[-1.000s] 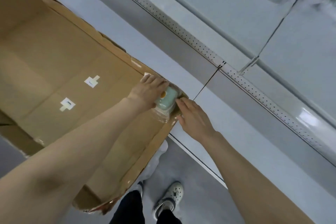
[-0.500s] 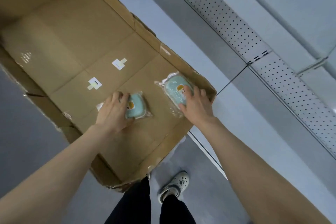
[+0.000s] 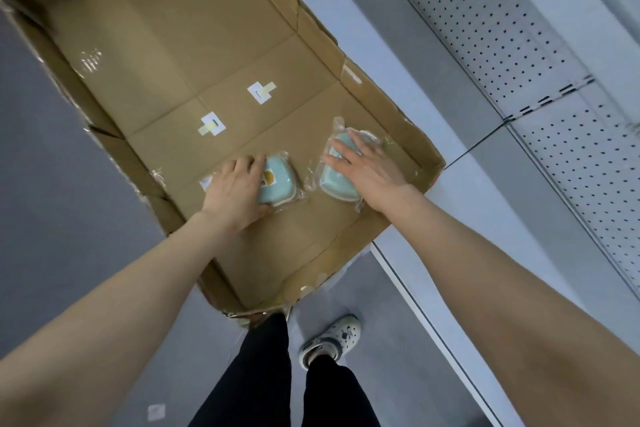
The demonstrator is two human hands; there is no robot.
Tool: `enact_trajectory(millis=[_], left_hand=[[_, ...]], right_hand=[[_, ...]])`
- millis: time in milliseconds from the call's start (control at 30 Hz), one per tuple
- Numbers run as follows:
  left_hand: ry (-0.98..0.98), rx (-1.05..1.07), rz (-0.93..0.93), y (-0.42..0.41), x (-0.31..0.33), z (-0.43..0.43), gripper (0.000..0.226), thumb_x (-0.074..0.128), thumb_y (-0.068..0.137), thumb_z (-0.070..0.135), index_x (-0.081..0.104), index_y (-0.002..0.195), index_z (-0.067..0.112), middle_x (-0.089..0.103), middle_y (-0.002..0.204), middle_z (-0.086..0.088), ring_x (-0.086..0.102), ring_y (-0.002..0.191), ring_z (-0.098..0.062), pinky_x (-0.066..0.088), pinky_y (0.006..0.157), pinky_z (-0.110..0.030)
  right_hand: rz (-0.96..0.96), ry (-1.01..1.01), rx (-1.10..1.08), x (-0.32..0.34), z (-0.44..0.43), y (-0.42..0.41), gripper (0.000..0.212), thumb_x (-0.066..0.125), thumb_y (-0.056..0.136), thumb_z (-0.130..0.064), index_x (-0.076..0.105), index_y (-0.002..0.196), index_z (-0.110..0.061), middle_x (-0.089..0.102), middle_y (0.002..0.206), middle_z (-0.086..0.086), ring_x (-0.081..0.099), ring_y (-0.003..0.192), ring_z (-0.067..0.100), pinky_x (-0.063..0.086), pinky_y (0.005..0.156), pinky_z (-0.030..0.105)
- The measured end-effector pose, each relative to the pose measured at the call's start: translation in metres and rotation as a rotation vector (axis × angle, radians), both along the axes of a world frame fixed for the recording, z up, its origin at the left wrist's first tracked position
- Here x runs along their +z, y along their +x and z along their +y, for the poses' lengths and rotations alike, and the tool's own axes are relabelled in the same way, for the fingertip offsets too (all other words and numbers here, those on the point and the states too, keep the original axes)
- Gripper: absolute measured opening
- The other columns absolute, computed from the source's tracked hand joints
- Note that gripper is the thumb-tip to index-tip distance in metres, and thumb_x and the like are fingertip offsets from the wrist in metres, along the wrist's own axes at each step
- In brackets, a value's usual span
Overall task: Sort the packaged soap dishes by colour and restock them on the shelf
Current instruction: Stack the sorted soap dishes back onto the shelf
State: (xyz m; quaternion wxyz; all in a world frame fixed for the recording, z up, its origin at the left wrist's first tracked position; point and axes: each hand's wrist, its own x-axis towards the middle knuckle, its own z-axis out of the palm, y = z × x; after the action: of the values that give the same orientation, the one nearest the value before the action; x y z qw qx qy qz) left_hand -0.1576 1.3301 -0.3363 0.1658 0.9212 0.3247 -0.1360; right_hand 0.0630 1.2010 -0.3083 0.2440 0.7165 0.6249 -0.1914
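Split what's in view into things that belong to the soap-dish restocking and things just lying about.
Job: left dish, gripped by the left hand; right dish, under the right hand; box; shelf.
Lying about: two stickers on the box bottom; scrap on the floor; shoe.

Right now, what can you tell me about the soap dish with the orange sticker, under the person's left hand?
The soap dish is pale mint green with a lighter rim, rounded and plastic-looking. It is sealed in a crinkly clear wrapper. An orange and yellow sticker sits on its top. It rests on the floor of the open cardboard box, towards the person's end. The left hand grips its left side, fingers over the far edge, thumb at the near edge.
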Motion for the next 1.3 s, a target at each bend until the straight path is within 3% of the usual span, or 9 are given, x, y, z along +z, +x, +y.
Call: enact_trajectory(millis=[133,267,400,533,700,1000,1300], left_hand=[[0.003,0.039,-0.030,-0.006,0.010,-0.001,0.094,0.080,0.069,0.046,0.032,0.144,0.016,0.046,0.133,-0.010,0.048,0.116,-0.034,0.043,0.093,-0.042],[0.007,0.054,-0.063,-0.007,0.033,-0.001,0.093,0.077,0.073,0.048,0.028,0.146,0.018,0.043,0.137,-0.010,0.046,0.118,-0.034,0.044,0.092,-0.042],[0.032,0.053,-0.150,0.000,0.067,0.000,0.094,0.074,0.074,0.053,0.026,0.147,0.020,0.044,0.136,-0.008,0.046,0.119,-0.032,0.045,0.092,-0.043],[0.056,-0.001,-0.276,0.019,0.119,-0.003,0.088,0.067,0.076,0.062,0.029,0.144,0.022,0.048,0.130,-0.007,0.050,0.112,-0.032,0.046,0.087,-0.043],[0.141,-0.131,-0.469,0.056,0.191,-0.017,0.088,0.055,0.078,0.072,0.031,0.146,0.020,0.050,0.126,-0.009,0.051,0.109,-0.032,0.045,0.086,-0.043],[0.132,-0.457,-0.709,0.154,0.304,-0.090,0.088,0.055,0.078,0.071,0.030,0.148,0.023,0.048,0.134,-0.006,0.052,0.115,-0.029,0.047,0.087,-0.043],[0.162,-0.789,-0.802,0.305,0.368,-0.204,0.088,0.064,0.075,0.065,0.038,0.145,0.019,0.052,0.135,-0.010,0.053,0.116,-0.033,0.044,0.093,-0.039]], right_hand=[[0.000,0.102,-0.038,0.005,-0.005,0.000,0.093,0.068,0.082,-0.002,0.013,0.155,-0.019,0.004,0.164,0.001,-0.005,0.151,0.028,0.010,0.122,0.043],[0.063,0.218,-0.274,0.030,-0.020,-0.007,0.099,0.075,0.077,-0.049,0.021,0.151,-0.011,0.032,0.154,0.011,0.025,0.145,0.029,0.019,0.119,0.044],[0.049,0.427,-0.404,0.070,-0.045,-0.016,0.093,0.064,0.076,-0.066,0.031,0.144,-0.012,0.047,0.134,0.012,0.050,0.118,0.031,0.042,0.096,0.043],[-0.015,0.582,-0.472,0.122,-0.073,-0.025,0.093,0.048,0.077,-0.079,0.034,0.141,-0.012,0.049,0.125,0.012,0.052,0.108,0.030,0.045,0.089,0.042],[-0.106,0.711,-0.587,0.200,-0.112,-0.020,0.094,0.044,0.080,-0.080,0.030,0.147,-0.016,0.047,0.133,0.009,0.050,0.117,0.027,0.046,0.088,0.040],[-0.441,0.956,-0.782,0.319,-0.223,0.017,0.090,0.047,0.081,-0.078,0.036,0.146,-0.017,0.052,0.121,0.004,0.053,0.107,0.023,0.044,0.080,0.033],[-0.623,1.013,-0.978,0.355,-0.372,0.096,0.087,0.063,0.073,-0.072,0.044,0.137,-0.017,0.058,0.113,0.009,0.058,0.099,0.031,0.049,0.080,0.039]])
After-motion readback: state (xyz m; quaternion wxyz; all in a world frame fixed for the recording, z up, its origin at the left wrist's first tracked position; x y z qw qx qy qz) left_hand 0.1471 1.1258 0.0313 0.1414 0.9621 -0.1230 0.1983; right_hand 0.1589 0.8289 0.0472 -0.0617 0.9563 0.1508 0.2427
